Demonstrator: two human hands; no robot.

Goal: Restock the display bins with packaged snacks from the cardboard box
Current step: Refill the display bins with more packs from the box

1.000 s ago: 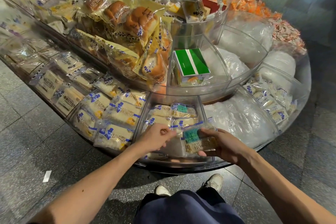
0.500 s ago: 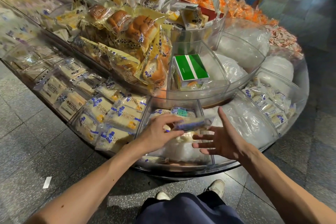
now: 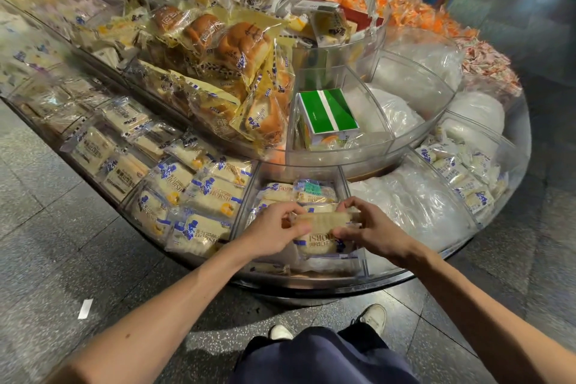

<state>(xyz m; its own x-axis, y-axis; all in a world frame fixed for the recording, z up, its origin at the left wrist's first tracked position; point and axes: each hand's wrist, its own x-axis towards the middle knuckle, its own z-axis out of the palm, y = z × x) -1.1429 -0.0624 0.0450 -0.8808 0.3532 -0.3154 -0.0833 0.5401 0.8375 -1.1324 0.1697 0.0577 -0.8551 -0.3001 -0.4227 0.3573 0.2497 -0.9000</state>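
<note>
Here, left hand and right hand pinch opposite ends of a clear-wrapped pale cake packet above the clear plastic bin; probably best laid flat, label up.

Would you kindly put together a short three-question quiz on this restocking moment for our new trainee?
1. True or false: the right hand alone grips the snack packet; the left hand hangs idle.
2. The green box sits in: A the upper tier; B the lower tier; C the floor.
3. What fills the compartment just right of the hands?
Key: 1 false, both hands grip it. 2 A. 3 crumpled clear plastic.
</note>
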